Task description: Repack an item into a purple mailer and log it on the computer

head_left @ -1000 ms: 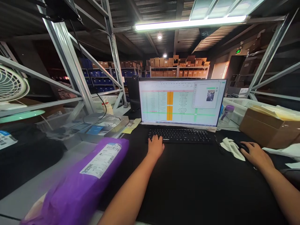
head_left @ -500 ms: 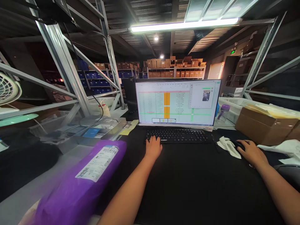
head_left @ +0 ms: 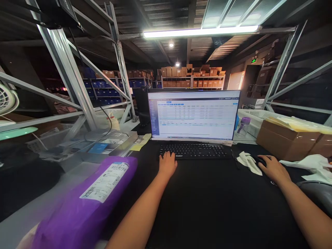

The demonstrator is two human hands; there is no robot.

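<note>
My left hand (head_left: 167, 165) rests with its fingers spread on the left end of a black keyboard (head_left: 201, 151). Over at the right, my right hand (head_left: 274, 169) is curved around a dark computer mouse (head_left: 260, 159), most of it hidden under the palm. Behind the keyboard stands a monitor (head_left: 193, 119) that shows a page with a dark blue side menu and rows of small text. A purple plastic parcel (head_left: 75, 214) with a white printed label (head_left: 106, 181) lies left of my left forearm.
A crumpled white cloth (head_left: 249, 163) lies between keyboard and mouse. An open cardboard box (head_left: 286, 140) and a purple-lidded bottle (head_left: 243, 126) stand at the back right. Yellow paper (head_left: 141, 142) and a grey tray (head_left: 121, 140) are left of the monitor. Metal posts (head_left: 64, 69) flank the desk.
The screen has switched from a spreadsheet with an orange column to a page with a blue side menu. My hands keep their places; the view has shifted slightly.
</note>
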